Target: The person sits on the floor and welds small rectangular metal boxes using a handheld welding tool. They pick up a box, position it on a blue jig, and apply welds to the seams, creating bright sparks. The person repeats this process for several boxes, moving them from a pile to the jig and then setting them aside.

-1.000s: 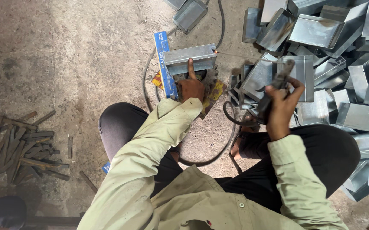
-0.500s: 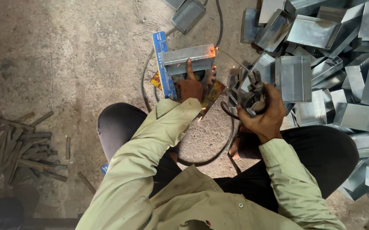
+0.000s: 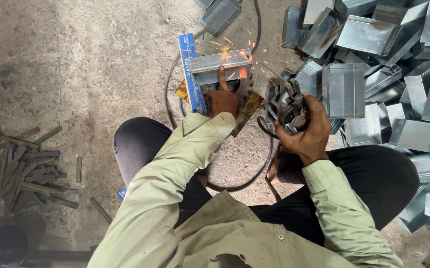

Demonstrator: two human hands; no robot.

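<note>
My left hand (image 3: pixel 222 99) rests on a shiny sheet-metal box piece (image 3: pixel 215 67) on the floor and holds it down with the index finger stretched along it. A blue flat bar (image 3: pixel 189 74) lies along the piece's left side, and a rusty plate (image 3: pixel 247 111) sits beneath. My right hand (image 3: pixel 310 133) grips a dark power tool (image 3: pixel 283 103) just right of the piece. Orange sparks (image 3: pixel 247 52) fly around the piece's right end. The tool's working tip is hidden behind its body.
A big heap of grey sheet-metal boxes (image 3: pixel 389 74) fills the right side. One more box (image 3: pixel 220 15) lies at the top. Rusty metal strips (image 3: pixel 21 171) are piled at the left. A black cable (image 3: pixel 173 97) loops over the concrete floor around my knees.
My right hand has brought the tool leftward from the heap to the box piece's right end, and sparks now fly. My left hand has stayed on the piece.
</note>
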